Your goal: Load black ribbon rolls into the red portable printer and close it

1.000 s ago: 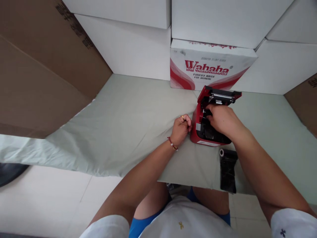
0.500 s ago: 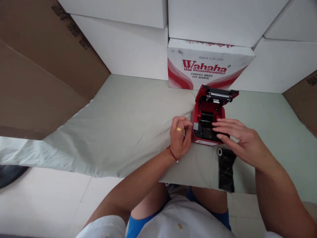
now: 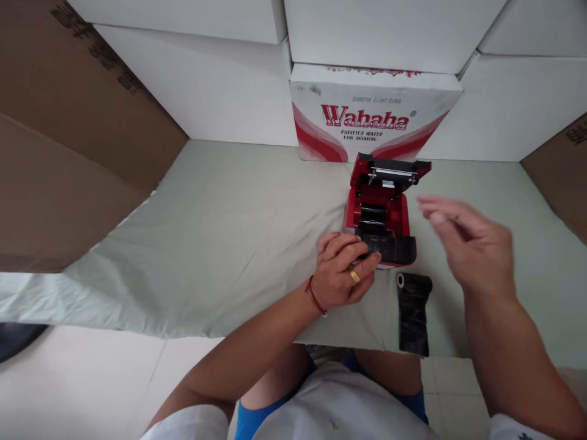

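A red and black label printer stands on the cloth with its lid raised. Black glossy film lies on rollers inside and over the front ledge. My left hand grips the printer's front left corner, its curled fingers over the ledge and the thumb at the front edge. Off to the printer's right, my right hand hangs in the air, slightly blurred, fingertips and thumb drawn together with nothing visible between them. A black ribbon roll on a pale core lies in front of the printer, partly unrolled toward the table edge.
A white and red Wahaha water carton stands right behind the printer. Several plain white boxes are stacked along the back. Brown cartons flank the table, a large one at left and another at right. Pale green cloth covers the table.
My right hand has left the printer's inside and moved up and right, its fingers drawing together. My left hand has shifted right, from beside the printer onto its front corner.
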{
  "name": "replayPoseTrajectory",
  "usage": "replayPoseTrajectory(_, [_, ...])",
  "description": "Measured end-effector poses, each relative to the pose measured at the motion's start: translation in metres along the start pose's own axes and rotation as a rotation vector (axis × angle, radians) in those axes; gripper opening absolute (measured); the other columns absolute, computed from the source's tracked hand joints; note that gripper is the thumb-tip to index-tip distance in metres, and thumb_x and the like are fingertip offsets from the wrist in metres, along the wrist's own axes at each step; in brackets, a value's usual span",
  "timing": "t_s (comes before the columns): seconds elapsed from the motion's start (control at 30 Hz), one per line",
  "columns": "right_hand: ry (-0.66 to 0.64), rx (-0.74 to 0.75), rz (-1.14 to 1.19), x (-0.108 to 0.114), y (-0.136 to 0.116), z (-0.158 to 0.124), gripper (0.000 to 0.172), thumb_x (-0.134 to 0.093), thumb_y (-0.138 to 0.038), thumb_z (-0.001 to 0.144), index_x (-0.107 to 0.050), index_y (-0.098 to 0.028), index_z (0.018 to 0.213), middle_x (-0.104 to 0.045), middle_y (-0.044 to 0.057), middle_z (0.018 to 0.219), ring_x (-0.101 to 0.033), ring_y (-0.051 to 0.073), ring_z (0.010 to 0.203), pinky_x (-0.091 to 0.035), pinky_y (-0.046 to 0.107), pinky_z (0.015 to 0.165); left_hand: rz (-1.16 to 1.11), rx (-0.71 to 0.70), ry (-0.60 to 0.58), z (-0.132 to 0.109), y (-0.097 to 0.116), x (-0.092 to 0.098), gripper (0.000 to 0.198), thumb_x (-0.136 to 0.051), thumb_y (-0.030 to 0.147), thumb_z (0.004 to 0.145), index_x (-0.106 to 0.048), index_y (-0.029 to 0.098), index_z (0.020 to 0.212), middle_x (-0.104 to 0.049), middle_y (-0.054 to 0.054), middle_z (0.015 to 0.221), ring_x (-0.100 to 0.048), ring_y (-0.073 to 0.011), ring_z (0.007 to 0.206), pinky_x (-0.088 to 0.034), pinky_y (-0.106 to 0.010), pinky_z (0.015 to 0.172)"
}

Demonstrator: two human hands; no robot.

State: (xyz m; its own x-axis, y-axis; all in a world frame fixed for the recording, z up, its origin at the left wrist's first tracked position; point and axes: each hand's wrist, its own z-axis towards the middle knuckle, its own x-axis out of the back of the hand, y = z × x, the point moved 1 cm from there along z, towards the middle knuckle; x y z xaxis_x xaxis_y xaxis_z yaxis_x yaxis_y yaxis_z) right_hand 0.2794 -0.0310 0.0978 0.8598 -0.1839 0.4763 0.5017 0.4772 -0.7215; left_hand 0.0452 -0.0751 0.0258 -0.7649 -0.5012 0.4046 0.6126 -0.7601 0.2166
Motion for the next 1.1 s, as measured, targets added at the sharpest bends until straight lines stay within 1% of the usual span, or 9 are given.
replayPoseTrajectory(0.07, [0.263,-0.067,0.051,-0.002,0.014,0.021,0.025,-0.070,-0.043,0.107,-0.084,-0.027,0.121,-0.085,0.008,0.124,-0.079,0.024,0.110,-0.066,0.045,0.097,-0.010,-0.001,0.003,0.000,0.000,-0.001,0.019,-0.067,0.023,0.095,-0.074,0.025,0.113,-0.076,-0.004,0.096,-0.068,-0.0229,0.107,-0.051,-0.043,0.102])
replayPoseTrajectory(0.1, [0.322,-0.071,0.084,-0.005,0.022,0.033,0.031,-0.071,-0.046,0.106,-0.083,-0.026,0.126,-0.084,0.010,0.127,-0.079,0.024,0.110,-0.066,0.043,0.094,-0.012,0.001,0.001,-0.001,0.000,-0.001,0.020,-0.067,0.022,0.095,-0.074,0.024,0.113,-0.076,-0.005,0.096,-0.068,-0.0231,0.107,-0.051,-0.043,0.102])
replayPoseTrajectory(0.2, [0.233,-0.075,0.180,-0.020,0.039,0.061,0.052,-0.073,-0.054,0.104,-0.073,-0.023,0.146,-0.078,0.013,0.143,-0.075,0.026,0.126,-0.061,0.046,0.107,-0.011,0.004,-0.008,-0.002,0.000,-0.001,0.020,-0.065,0.023,0.096,-0.074,0.026,0.113,-0.075,-0.004,0.097,-0.067,-0.0230,0.108,-0.050,-0.043,0.102])
replayPoseTrajectory(0.27, [0.126,-0.083,0.203,-0.028,0.040,0.067,0.056,-0.068,-0.058,0.106,-0.069,-0.023,0.150,-0.080,0.012,0.141,-0.075,0.026,0.130,-0.056,0.051,0.117,-0.007,0.007,-0.014,-0.002,0.000,-0.001,0.019,-0.065,0.024,0.096,-0.074,0.027,0.113,-0.075,-0.004,0.097,-0.067,-0.0227,0.108,-0.050,-0.043,0.103])
replayPoseTrajectory(0.47, [0.074,0.016,0.025,-0.023,0.010,0.028,0.037,-0.055,-0.050,0.114,-0.086,-0.029,0.121,-0.086,0.005,0.123,-0.078,0.025,0.124,-0.057,0.051,0.116,-0.046,0.004,-0.032,-0.006,-0.002,-0.001,0.026,-0.069,0.023,0.094,-0.075,0.026,0.119,-0.075,-0.005,0.101,-0.065,-0.0240,0.112,-0.048,-0.044,0.104])
replayPoseTrajectory(0.7, [-0.141,0.135,-0.113,-0.019,0.010,-0.033,0.031,-0.058,-0.029,0.113,-0.082,-0.029,0.133,-0.080,0.007,0.142,-0.070,0.027,0.143,-0.046,0.057,0.130,-0.099,0.091,-0.050,-0.009,-0.004,0.000,0.043,-0.067,0.028,0.099,-0.067,0.033,0.141,-0.077,-0.005,0.110,-0.068,-0.0252,0.116,-0.050,-0.045,0.106])
replayPoseTrajectory(0.8, [-0.105,0.154,-0.096,-0.024,0.014,-0.039,0.032,-0.058,-0.024,0.112,-0.082,-0.028,0.133,-0.082,0.007,0.140,-0.072,0.025,0.141,-0.050,0.053,0.127,-0.207,0.198,-0.031,-0.006,-0.016,0.003,0.054,-0.057,0.044,0.107,-0.053,0.031,0.159,-0.078,-0.010,0.129,-0.068,-0.0301,0.133,-0.050,-0.051,0.114])
replayPoseTrajectory(0.93, [-0.059,0.167,-0.038,-0.029,0.015,-0.036,0.032,-0.057,-0.021,0.112,-0.083,-0.029,0.130,-0.084,0.006,0.133,-0.074,0.025,0.137,-0.055,0.052,0.121,-0.411,0.398,-0.090,-0.002,-0.039,0.005,0.057,-0.038,0.054,0.115,-0.041,0.034,0.169,-0.078,-0.010,0.144,-0.064,-0.0289,0.148,-0.033,-0.057,0.132])
replayPoseTrajectory(1.1, [-0.032,0.181,-0.027,-0.032,0.016,-0.035,0.032,-0.058,-0.020,0.111,-0.084,-0.029,0.127,-0.085,0.006,0.130,-0.076,0.026,0.134,-0.057,0.052,0.118,-0.436,0.439,-0.067,0.001,-0.048,0.000,0.047,-0.034,0.048,0.118,-0.060,0.032,0.154,-0.084,-0.006,0.128,-0.075,-0.0237,0.130,-0.034,-0.054,0.131])
